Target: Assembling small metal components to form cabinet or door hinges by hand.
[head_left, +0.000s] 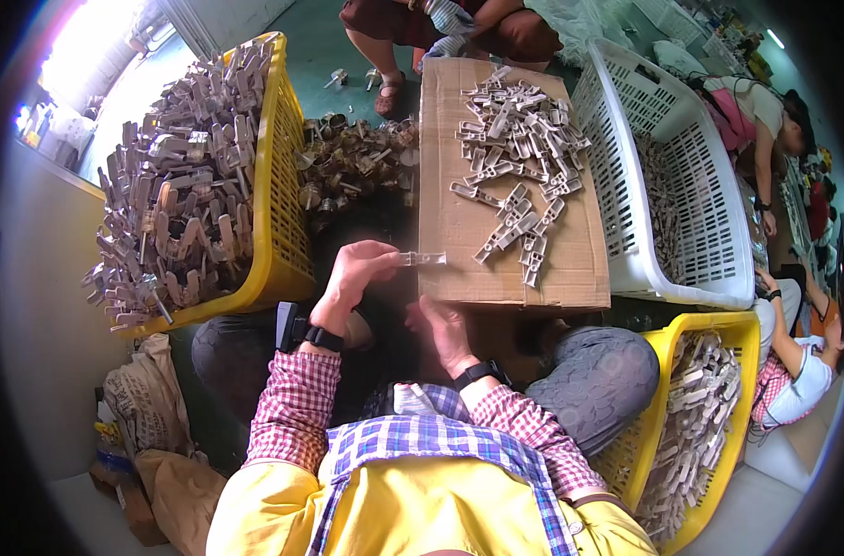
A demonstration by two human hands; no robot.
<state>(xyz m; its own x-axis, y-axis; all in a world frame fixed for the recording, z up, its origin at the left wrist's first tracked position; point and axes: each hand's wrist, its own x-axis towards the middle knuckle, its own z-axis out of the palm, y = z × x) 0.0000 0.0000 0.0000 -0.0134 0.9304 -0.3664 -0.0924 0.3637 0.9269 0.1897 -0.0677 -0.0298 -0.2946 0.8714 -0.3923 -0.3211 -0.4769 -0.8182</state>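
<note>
Between the thumb and fingers of my left hand (357,271) is a small grey plastic lever handle (425,259). Its far end reaches over the left edge of a cardboard box (445,218). Just in front of the box's near edge is my right hand (445,335), its fingers loosely apart and partly in shadow; I see nothing in it. A loose pile of similar lever handles (514,139) lies on top of the box.
Left stands a yellow crate (272,232) heaped with handled metal-looking parts. Beyond my left hand, brownish metal parts (357,157) lie piled. At right are a white crate (626,185) and a yellow basket (658,371) of grey handles. A gloved person (450,18) crouches opposite; others work at right.
</note>
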